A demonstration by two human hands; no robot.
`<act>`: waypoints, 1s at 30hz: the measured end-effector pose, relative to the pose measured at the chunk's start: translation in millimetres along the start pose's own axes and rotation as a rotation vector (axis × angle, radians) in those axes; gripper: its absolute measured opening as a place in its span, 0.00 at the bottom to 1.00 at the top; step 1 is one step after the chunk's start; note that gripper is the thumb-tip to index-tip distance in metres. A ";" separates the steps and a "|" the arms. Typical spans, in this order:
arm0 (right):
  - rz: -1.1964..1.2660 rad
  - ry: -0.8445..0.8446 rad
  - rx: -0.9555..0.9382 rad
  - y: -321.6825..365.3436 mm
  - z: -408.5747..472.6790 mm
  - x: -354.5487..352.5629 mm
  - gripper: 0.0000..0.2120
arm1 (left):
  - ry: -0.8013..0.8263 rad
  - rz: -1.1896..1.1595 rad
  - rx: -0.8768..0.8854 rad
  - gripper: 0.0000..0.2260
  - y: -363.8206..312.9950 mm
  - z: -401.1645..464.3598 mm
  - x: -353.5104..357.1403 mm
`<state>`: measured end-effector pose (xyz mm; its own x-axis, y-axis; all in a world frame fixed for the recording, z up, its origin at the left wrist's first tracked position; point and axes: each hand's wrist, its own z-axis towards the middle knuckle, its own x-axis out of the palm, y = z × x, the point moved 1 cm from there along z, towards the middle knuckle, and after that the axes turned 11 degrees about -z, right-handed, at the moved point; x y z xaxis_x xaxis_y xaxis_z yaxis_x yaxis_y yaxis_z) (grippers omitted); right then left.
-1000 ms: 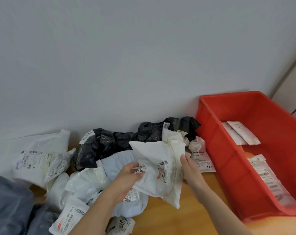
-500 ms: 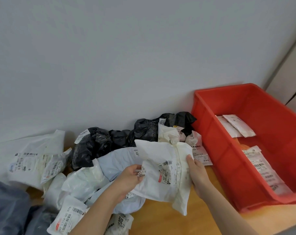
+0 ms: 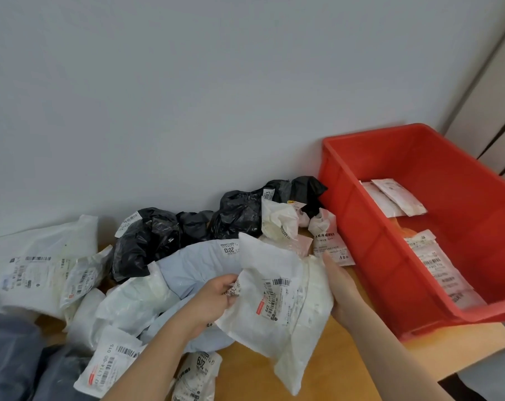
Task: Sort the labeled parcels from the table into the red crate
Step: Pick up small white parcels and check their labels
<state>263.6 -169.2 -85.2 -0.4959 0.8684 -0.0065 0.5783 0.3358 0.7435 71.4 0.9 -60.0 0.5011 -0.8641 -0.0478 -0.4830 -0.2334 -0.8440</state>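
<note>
held parcel: a crumpled white plastic mailer bag with a barcode label on its face (image 3: 277,299), lifted off the pile and hanging over the bare wooden table top (image 3: 254,380), just left of the red plastic crate (image 3: 361,227).
left hand: the left hand (image 3: 213,296) pinches the mailer's left edge, fingers curled onto a folded corner beside the label.
right hand: the right hand (image 3: 342,287) lies flat against the mailer's right side, thumb in front; the fingers behind are hidden, so it seems to support more than clamp.
crate contents: a few flat white labeled pouches (image 3: 396,195) already lie inside, with plenty of room left.
pile: black plastic bags (image 3: 237,212), a pale blue mailer (image 3: 193,264) and more white labeled packets (image 3: 49,270) remain on the table against the wall.
handling: the bag sags and creases freely, so it looks light and soft, with limp contents; the film is probably slick.
where to hold: by my reading, gripping bunched film at the two side edges is safest; a one-corner hold may let the loose lower end swing and catch the crate's rim.
stage: parcel in hand, not yet over the crate; most of the pile is unsorted.
</note>
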 end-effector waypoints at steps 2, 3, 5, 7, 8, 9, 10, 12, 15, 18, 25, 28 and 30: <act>0.166 -0.009 0.039 -6.7 2.3 -6.4 0.18 | 0.015 0.006 0.001 0.17 0.8 0.7 2.1; 0.227 0.017 0.051 -10.5 2.1 -10.3 0.16 | 0.008 0.007 -0.001 0.17 2.2 0.9 1.4; 0.258 0.039 0.040 -17.9 1.7 -18.4 0.15 | -0.020 0.016 -0.008 0.16 5.7 1.3 -2.2; 0.250 -0.018 0.021 -24.6 2.3 -25.4 0.11 | -0.034 0.013 -0.028 0.15 11.6 2.0 -7.1; 0.230 -0.079 0.018 -28.6 4.7 -29.3 0.10 | -0.040 0.005 -0.036 0.14 14.3 2.3 -9.6; 0.213 -0.130 0.015 -34.3 6.6 -33.7 0.09 | -0.044 -0.005 -0.041 0.14 17.8 2.9 -11.6; 0.173 -0.192 0.008 -39.0 8.8 -38.7 0.08 | -0.047 -0.016 -0.044 0.14 19.8 3.4 -13.5; 0.110 -0.306 0.003 -49.3 11.2 -48.5 0.07 | -0.054 -0.011 -0.052 0.13 20.7 3.7 -13.8; -0.015 -0.472 -0.008 -62.7 13.3 -62.7 0.07 | -0.047 0.029 -0.068 0.12 19.8 6.8 -4.6; -0.175 -0.584 -0.065 -65.1 12.5 -71.1 0.07 | -0.025 0.108 -0.058 0.12 18.9 7.6 11.8; -0.026 -0.376 0.149 -82.2 15.1 -78.2 0.31 | -0.029 0.207 -0.214 0.03 59.0 1.5 50.4; -0.090 -0.323 0.300 -110.0 0.9 -76.1 0.31 | -0.120 0.108 -0.272 0.04 71.5 0.3 69.9; -0.146 -0.220 0.368 -121.3 -8.9 -68.3 0.33 | -0.121 0.066 -0.323 0.09 76.2 1.2 77.9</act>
<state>221.5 -272.5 -169.0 -0.4630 0.8456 -0.2656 0.7237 0.5337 0.4375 74.4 -83.7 -128.7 0.5332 -0.8276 -0.1755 -0.7097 -0.3246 -0.6253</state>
